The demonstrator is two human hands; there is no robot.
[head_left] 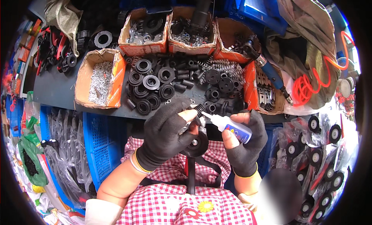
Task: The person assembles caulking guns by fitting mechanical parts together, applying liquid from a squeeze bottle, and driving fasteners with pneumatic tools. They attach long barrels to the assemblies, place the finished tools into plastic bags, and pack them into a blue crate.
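Note:
My left hand (166, 130), in a black fingerless glove, pinches a small black ribbed part (200, 109) between thumb and fingers. My right hand (248, 137), gloved the same way, is closed around a small white squeeze bottle (235, 128) with a thin nozzle. The bottle is tilted, its nozzle tip pointing left, right at the ribbed part; whether they touch I cannot tell. Under my left fingers a black wheel (195, 146) sits at the top of a black rod (190, 176) over my lap.
Black rings (151, 82), more black round parts (226, 84) and springs (228, 66) cover the bench. Around them stand cardboard boxes (121, 79) of small hardware. A blue air screwdriver (273, 73) with an orange coiled hose (306, 91) lies right. Bagged wheels (316, 157) stand lower right, a blue crate (102, 143) left.

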